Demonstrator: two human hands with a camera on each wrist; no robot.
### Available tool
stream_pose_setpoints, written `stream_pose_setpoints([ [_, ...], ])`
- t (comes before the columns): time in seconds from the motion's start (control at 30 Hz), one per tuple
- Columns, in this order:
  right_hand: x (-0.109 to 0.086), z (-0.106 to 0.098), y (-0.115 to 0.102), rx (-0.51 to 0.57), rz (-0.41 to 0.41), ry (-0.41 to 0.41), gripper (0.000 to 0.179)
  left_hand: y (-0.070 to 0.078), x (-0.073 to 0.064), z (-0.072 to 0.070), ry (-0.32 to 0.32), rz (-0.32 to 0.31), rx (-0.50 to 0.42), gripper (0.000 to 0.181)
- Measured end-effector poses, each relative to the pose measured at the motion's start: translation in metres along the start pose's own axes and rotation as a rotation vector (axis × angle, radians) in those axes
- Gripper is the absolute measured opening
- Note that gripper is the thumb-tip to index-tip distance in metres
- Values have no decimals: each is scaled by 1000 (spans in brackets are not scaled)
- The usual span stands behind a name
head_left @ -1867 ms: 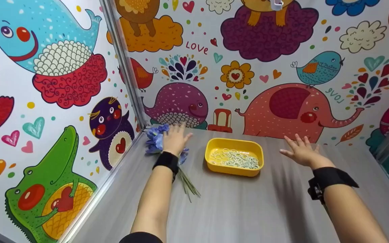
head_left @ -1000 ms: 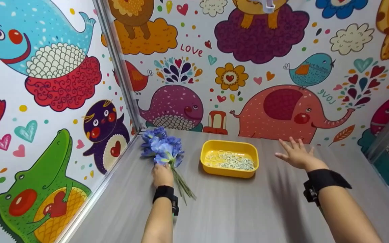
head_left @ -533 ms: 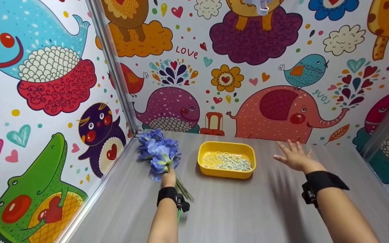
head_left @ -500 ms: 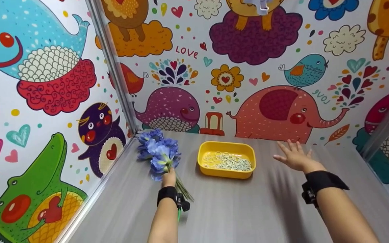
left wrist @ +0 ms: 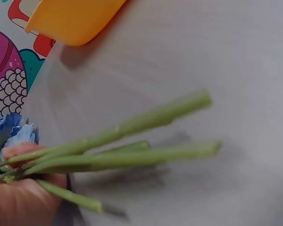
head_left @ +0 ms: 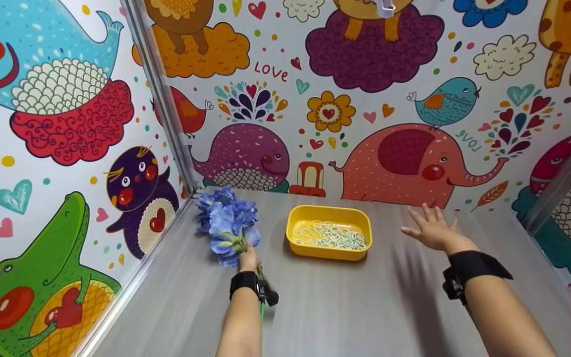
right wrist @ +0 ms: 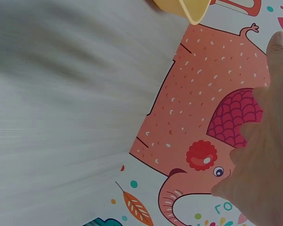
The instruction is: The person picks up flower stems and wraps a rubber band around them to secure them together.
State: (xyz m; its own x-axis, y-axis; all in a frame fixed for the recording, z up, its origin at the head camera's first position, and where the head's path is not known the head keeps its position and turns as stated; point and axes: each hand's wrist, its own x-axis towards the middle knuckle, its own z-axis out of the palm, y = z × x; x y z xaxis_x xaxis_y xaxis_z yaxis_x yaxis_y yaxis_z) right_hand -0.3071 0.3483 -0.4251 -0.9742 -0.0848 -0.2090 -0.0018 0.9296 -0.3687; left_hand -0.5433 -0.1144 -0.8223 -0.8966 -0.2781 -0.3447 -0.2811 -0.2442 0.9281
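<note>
A bunch of blue artificial-looking flowers (head_left: 233,225) is at the left of the table, blooms toward the back corner. My left hand (head_left: 249,259) grips its stems just below the blooms. In the left wrist view the green stems (left wrist: 137,125) stick out past my hand, a shadow on the tabletop beneath them. To the right, my right hand (head_left: 434,232) is held above the table with fingers spread, holding nothing. In the right wrist view the same right hand (right wrist: 266,155) shows its thumb and fingers apart.
Between the hands stands a yellow plastic tub (head_left: 327,253) with many small pale rings (head_left: 342,237) in it. Cartoon-printed walls (head_left: 275,99) close off the back and left of the grey tabletop (head_left: 335,307). A metal strip (head_left: 159,94) runs up the corner.
My left hand came down from over the blooms, took hold of the stems, and now tilts the bunch slightly. The right hand stays spread in about the same place. The head view has shifted a little.
</note>
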Motion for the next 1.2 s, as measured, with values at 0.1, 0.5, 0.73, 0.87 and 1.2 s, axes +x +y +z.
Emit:
stream_pose_setpoints([
  [0.1,0,1,1,-2,8,-2,92,33,-55,-2,-103,18,-107,70],
  [0.5,4,6,-2,3,2,-9,89,25,-63,-3,-286,-78,-404,62],
  [0.73,6,7,0,19,1,-21,90,127,-218,17,-241,-73,-417,53],
  [0.87,7,8,0,26,-4,-23,91,160,-268,21,-253,-114,-506,53],
  [1.2,8,14,2,14,-15,-24,93,171,-292,33,-429,-152,-687,57],
])
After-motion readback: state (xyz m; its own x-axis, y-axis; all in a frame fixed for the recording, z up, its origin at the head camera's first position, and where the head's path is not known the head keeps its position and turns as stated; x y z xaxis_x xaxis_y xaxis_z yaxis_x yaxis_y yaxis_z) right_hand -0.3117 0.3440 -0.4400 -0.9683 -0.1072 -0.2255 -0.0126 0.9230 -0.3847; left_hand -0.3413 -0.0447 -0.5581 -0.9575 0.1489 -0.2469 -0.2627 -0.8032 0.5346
